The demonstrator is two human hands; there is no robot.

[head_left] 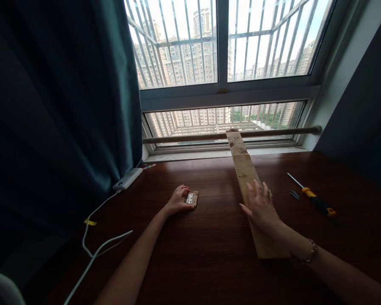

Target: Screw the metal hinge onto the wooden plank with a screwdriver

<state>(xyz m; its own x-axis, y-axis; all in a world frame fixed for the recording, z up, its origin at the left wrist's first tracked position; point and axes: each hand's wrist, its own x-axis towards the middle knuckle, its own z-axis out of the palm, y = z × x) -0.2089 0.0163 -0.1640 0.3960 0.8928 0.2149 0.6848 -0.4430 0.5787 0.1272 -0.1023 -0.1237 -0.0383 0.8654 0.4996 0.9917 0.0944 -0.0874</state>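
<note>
My left hand (178, 201) is closed around the left side of a small metal hinge (189, 198), its thumb at the near edge and its fingers at the far edge. A tan, wood-coloured border shows around the silver metal; I cannot tell whether it is a separate piece. My right hand (262, 205) lies palm down with fingers spread on a long wooden board (246, 169). The board runs away from me, its far end resting near the window rail, with worn, rough patches there.
On the dark wooden tabletop (209, 241), a yellow-and-black screwdriver (314, 199) lies to the right beside several screws (294, 195). A white power strip or power bank (127, 179) with a white cable (97, 250) is at left, by the blue curtain (114, 106). A rail (190, 137) crosses the window.
</note>
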